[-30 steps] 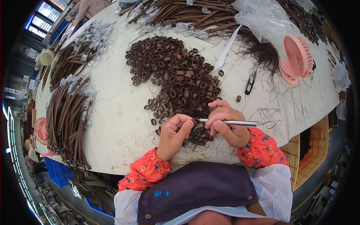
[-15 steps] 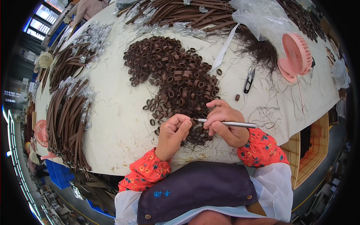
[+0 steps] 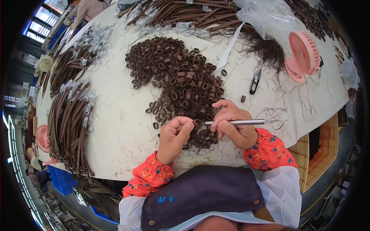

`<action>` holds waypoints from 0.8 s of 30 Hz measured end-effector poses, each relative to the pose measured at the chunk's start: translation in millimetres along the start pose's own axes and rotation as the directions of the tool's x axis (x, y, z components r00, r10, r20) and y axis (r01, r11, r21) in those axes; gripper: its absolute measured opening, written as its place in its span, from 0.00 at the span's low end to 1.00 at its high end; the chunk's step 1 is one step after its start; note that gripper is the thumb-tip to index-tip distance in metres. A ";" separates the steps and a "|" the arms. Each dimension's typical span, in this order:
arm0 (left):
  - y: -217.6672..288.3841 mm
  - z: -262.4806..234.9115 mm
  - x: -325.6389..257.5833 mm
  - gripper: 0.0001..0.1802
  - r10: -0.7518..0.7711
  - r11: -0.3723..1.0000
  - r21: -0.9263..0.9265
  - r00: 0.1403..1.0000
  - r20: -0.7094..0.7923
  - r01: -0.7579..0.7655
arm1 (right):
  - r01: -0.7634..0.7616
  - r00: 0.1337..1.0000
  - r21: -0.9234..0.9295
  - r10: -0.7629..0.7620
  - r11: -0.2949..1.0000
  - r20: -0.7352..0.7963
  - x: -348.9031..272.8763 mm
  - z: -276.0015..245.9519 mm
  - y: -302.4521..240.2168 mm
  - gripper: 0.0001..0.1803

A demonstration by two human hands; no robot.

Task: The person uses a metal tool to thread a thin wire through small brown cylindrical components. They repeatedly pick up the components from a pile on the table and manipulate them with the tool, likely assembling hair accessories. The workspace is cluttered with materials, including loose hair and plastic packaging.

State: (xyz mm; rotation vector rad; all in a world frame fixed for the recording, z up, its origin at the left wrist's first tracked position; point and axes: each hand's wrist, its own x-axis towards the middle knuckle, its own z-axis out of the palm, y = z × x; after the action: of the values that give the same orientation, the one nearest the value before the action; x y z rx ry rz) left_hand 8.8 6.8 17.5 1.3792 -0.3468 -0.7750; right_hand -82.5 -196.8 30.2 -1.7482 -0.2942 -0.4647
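My left hand (image 3: 174,135) pinches a small brown strap loop (image 3: 197,123) between thumb and forefinger. A slim silver pen-shaped tool (image 3: 246,122) lies in the closed fingers of my right hand (image 3: 233,124). Its thin tip points left, at the loop; whether the two touch is too small to tell. Just beyond both hands spreads a big heap of brown loops (image 3: 185,77), the same kind as the one I hold. Dark loose thread ends (image 3: 202,139) lie under and between my hands.
Black thread snips (image 3: 254,81) and a pink fan (image 3: 303,56) stand to the right. Bundles of brown straps (image 3: 69,131) in clear plastic lie left, with more straps (image 3: 185,13) at the far side. A wooden crate (image 3: 322,152) sits below the table's right edge. Another person (image 3: 89,11) is far left.
The loop and the tool's tip have shifted slightly apart and left, and the tool now lies more level. Both hands keep their grip.
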 end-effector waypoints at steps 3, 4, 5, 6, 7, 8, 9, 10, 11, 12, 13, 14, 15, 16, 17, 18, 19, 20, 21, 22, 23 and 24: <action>3.3 0.5 -0.7 0.10 0.080 0.980 0.191 0.994 -0.080 -0.064 | -0.035 0.997 0.025 0.037 0.999 -0.073 0.7 -2.7 -2.0 0.09; 3.3 -1.8 0.1 0.10 0.120 0.959 0.268 0.988 -0.101 -0.090 | -0.040 0.995 0.021 0.042 0.999 -0.090 0.9 -2.8 -1.6 0.09; 3.2 -4.3 1.2 0.10 0.162 0.932 0.344 0.980 -0.119 -0.112 | -0.045 0.993 0.017 0.046 0.999 -0.107 0.9 -2.7 -1.1 0.09; 3.0 -7.5 3.1 0.10 0.312 0.828 0.514 0.946 -0.094 -0.222 | -0.049 0.991 0.013 0.050 0.999 -0.124 1.2 -2.3 -1.0 0.09; 2.6 -11.2 5.8 0.11 0.448 0.680 0.663 0.893 -0.040 -0.311 | -0.051 0.991 0.011 0.052 0.999 -0.124 1.3 -1.9 -1.3 0.08; 2.9 -13.1 8.0 0.12 0.563 0.496 0.783 0.825 0.039 -0.376 | -0.054 0.991 0.010 0.055 0.998 -0.125 1.5 -1.3 -1.8 0.08; 4.2 -13.5 9.7 0.13 0.580 0.447 0.805 0.811 0.072 -0.391 | -0.056 0.991 0.008 0.056 0.998 -0.124 1.7 -0.9 -2.0 0.08; 6.2 -13.5 11.1 0.14 0.595 0.395 0.824 0.797 0.107 -0.405 | -0.054 0.991 0.006 0.055 0.999 -0.122 1.6 -0.6 -2.0 0.08; 8.0 -13.1 11.3 0.15 0.607 0.343 0.841 0.782 0.142 -0.419 | -0.053 0.991 0.002 0.053 0.999 -0.119 1.6 -0.4 -2.1 0.08; 10.0 -11.3 10.4 0.16 0.570 0.322 0.842 0.799 0.192 -0.433 | -0.051 0.992 0.000 0.050 0.999 -0.117 1.6 -0.3 -2.0 0.08; 12.0 -7.9 9.0 0.16 0.530 0.302 0.842 0.813 0.242 -0.448 | -0.051 0.992 0.006 0.051 0.999 -0.116 1.4 -0.1 -1.8 0.08; 13.3 -4.3 8.4 0.17 0.488 0.283 0.840 0.823 0.290 -0.463 | -0.051 0.992 0.011 0.052 0.999 -0.116 1.1 0.2 -1.4 0.08; 13.4 -0.5 8.2 0.17 0.479 0.221 0.859 0.818 0.317 -0.462 | -0.051 0.992 0.018 0.052 0.999 -0.115 1.0 0.7 -0.9 0.08; 8.7 -0.6 8.4 0.16 0.461 0.270 0.853 0.838 0.292 -0.446 | -0.048 0.993 0.015 0.050 0.999 -0.109 0.9 0.7 -0.3 0.08; 0.6 -2.5 8.9 0.16 0.441 0.319 0.846 0.857 0.267 -0.428 | -0.046 0.994 0.011 0.047 0.999 -0.103 0.5 0.3 0.3 0.08; -3.4 -3.3 9.5 0.15 0.420 0.367 0.836 0.874 0.243 -0.409 | -0.044 0.994 0.008 0.045 0.999 -0.097 0.0 -0.3 0.9 0.08; -3.4 -4.1 9.6 0.15 0.412 0.390 0.826 0.879 0.239 -0.407 | -0.041 0.994 0.012 0.042 0.999 -0.097 -0.4 -0.5 1.5 0.08; -3.9 -5.5 10.1 0.14 0.450 0.386 0.822 0.863 0.230 -0.420 | -0.038 0.995 0.016 0.040 0.999 -0.096 -0.9 -0.5 2.1 0.08; -5.1 -7.5 10.9 0.14 0.487 0.381 0.817 0.845 0.220 -0.433 | -0.036 0.995 0.020 0.038 0.999 -0.097 -1.3 -0.2 2.1 0.08; -5.4 -8.4 11.3 0.14 0.523 0.376 0.812 0.826 0.211 -0.445 | -0.055 0.992 0.033 0.059 0.998 -0.108 -1.9 0.5 0.7 0.09; -3.7 -7.7 10.8 0.13 0.542 0.439 0.770 0.820 0.186 -0.464 | -0.075 0.990 0.047 0.080 0.996 -0.120 -2.6 1.6 -1.6 0.10; 0.1 -6.0 9.5 0.12 0.560 0.496 0.723 0.814 0.157 -0.481 | -0.092 0.987 0.062 0.099 0.994 -0.129 -2.7 2.1 -2.7 0.11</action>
State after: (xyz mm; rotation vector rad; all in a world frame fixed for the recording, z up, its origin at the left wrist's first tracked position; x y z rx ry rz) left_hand 19.5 4.9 14.4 1.9190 -1.0463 0.0026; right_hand -85.7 -194.1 30.9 -1.6613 -0.1274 -0.4952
